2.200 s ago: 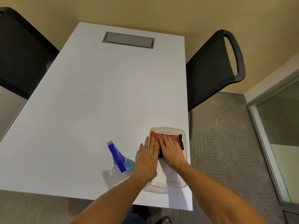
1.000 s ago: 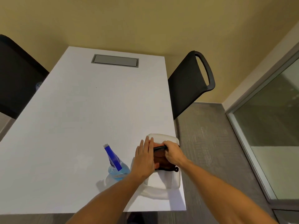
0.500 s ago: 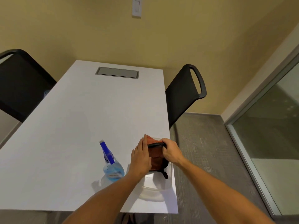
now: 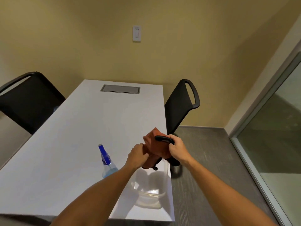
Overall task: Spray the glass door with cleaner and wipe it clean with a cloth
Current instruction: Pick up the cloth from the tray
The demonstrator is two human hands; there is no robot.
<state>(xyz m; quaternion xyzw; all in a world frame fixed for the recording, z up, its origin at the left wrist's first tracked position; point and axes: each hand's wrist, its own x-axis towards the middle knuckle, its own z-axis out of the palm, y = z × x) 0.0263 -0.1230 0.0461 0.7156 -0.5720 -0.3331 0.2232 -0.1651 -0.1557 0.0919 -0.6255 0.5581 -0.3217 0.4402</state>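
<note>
An orange cloth [image 4: 157, 148] with a black edge hangs in the air above the table's near right corner. My left hand [image 4: 138, 156] grips its left side and my right hand [image 4: 176, 148] grips its black top edge. A spray bottle [image 4: 106, 162] with a blue nozzle and pale blue liquid stands upright on the white table [image 4: 81, 136], just left of my left hand. The glass door [image 4: 276, 136] with its grey frame runs along the right side of the view.
A clear plastic tray [image 4: 151, 196] lies on the table under the cloth, near the right edge. One black chair [image 4: 180, 105] stands to the right of the table, another black chair [image 4: 27, 100] to the left. Grey carpet lies between table and door.
Both hands have lifted the cloth out of the clear tray and hold it in the air. The view has tilted up, showing more wall and the door.
</note>
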